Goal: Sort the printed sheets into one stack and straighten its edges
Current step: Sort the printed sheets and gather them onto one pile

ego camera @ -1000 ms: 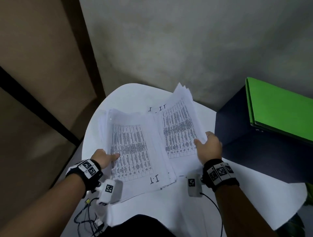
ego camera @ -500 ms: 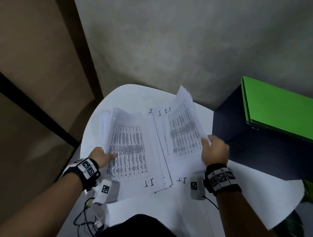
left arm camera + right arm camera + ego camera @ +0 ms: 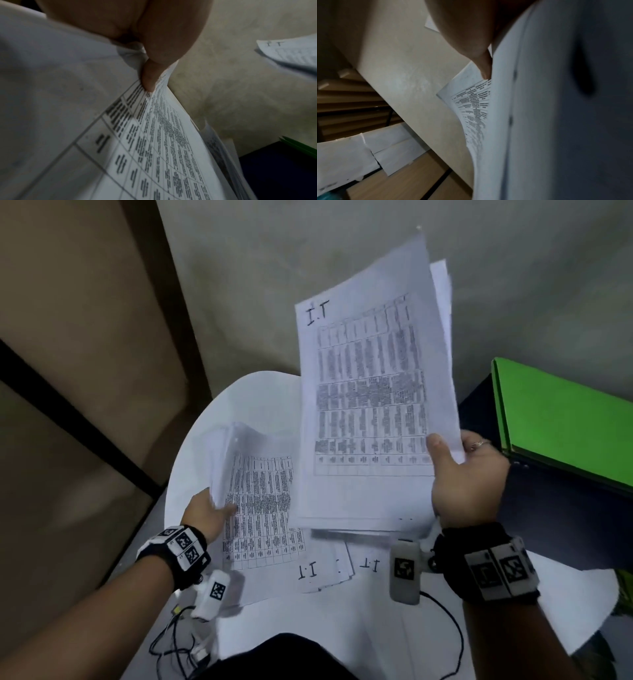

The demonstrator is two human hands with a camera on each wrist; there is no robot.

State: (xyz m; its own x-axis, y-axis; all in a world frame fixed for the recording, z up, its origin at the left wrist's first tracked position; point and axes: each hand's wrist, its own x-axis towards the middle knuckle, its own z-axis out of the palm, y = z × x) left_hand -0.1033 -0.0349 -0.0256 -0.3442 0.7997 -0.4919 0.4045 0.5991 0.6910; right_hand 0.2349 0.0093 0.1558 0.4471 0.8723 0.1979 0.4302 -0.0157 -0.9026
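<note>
Printed sheets, two bundles, white worktop (image 3: pixel 260 395).
Right hand (image 3: pixel 462 481) grips raised bundle (image 3: pixel 370 392); left hand (image 3: pixel 205 513) pinches lower bundle (image 3: pixel 260 508).

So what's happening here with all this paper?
A person is gathering printed sheets at a small white table. Their right hand grips one bundle of sheets and holds it up, tilted, above the table. Their left hand holds the edge of a second pile lying on the table. A few loose sheets lie underneath, so there is not yet one stack.

Office: printed sheets (image 3: pixel 370 392), green folder (image 3: pixel 565 426), table (image 3: pixel 260 398)
</note>
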